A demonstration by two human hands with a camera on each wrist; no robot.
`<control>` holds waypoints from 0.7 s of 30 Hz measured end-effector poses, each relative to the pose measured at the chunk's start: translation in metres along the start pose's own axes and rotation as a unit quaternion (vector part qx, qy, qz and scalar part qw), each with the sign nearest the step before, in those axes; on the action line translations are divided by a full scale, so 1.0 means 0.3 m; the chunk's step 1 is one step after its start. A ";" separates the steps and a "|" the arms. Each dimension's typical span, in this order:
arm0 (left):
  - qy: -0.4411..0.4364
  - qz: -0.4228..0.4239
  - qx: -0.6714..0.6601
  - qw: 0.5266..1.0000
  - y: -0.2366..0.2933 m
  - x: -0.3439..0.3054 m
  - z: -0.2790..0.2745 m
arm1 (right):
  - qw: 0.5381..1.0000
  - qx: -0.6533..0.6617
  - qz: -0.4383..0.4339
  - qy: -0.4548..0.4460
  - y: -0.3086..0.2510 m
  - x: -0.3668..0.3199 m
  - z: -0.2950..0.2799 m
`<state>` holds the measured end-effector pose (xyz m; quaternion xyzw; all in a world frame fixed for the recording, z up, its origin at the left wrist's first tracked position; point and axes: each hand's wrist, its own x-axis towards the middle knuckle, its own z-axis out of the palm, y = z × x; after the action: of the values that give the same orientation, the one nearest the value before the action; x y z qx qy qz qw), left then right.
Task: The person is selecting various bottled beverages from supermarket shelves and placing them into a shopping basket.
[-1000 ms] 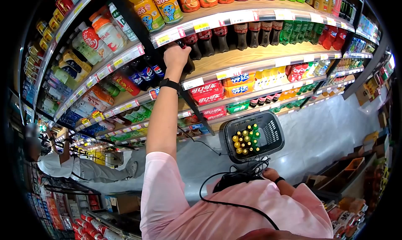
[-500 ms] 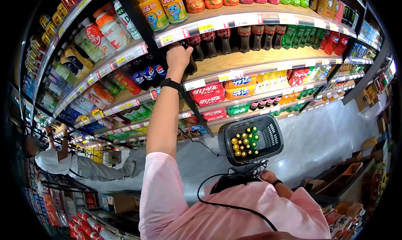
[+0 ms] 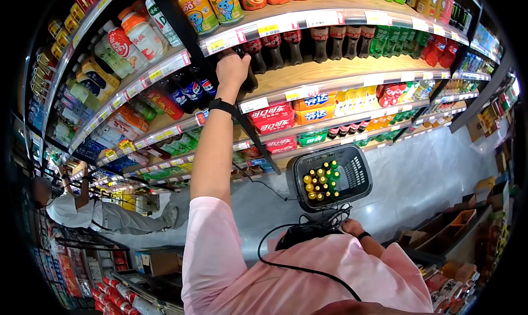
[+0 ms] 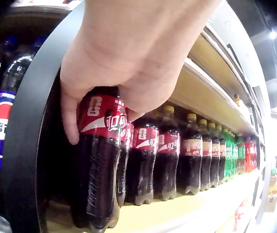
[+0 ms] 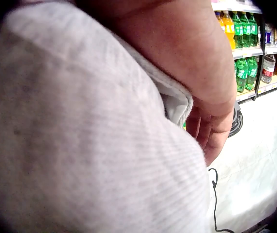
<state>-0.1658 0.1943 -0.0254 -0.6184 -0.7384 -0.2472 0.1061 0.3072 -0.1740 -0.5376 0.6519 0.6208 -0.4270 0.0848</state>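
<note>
At the left end of a shelf row, my left hand (image 3: 232, 72) grips a cola bottle (image 4: 99, 165) with a red label from above, fingers and thumb around its upper part. The hand covers the cap. In the left wrist view the bottle stands upright close beside the dark shelf post (image 4: 24, 131), with more cola bottles (image 4: 167, 160) lined up to its right. My right hand (image 3: 352, 227) hangs low by my waist, fingers loosely curled and holding nothing. In the right wrist view this hand (image 5: 211, 124) is beside pale shirt cloth (image 5: 80, 126).
A dark basket (image 3: 360, 175) with several yellow- and green-capped bottles (image 3: 322, 182) stands on the floor before the shelves. A black cable (image 3: 269, 194) runs near it. Pepsi bottles (image 3: 192, 92) stand left of the post. Another person (image 3: 77, 208) is at the left. Boxes (image 3: 451, 227) lie at right.
The head view shifts slightly. My left hand stays around the cola bottle on the shelf, and my right hand stays low by my waist.
</note>
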 end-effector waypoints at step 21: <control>0.146 -0.099 -0.435 0.883 0.107 -0.191 0.086 | 0.999 -0.006 0.017 -0.031 -0.027 -0.046 -0.035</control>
<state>-0.1187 0.1615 -0.0663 -0.4833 -0.5900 -0.6403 -0.0914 0.3068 -0.1758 -0.5186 0.6486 0.6090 -0.4416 0.1154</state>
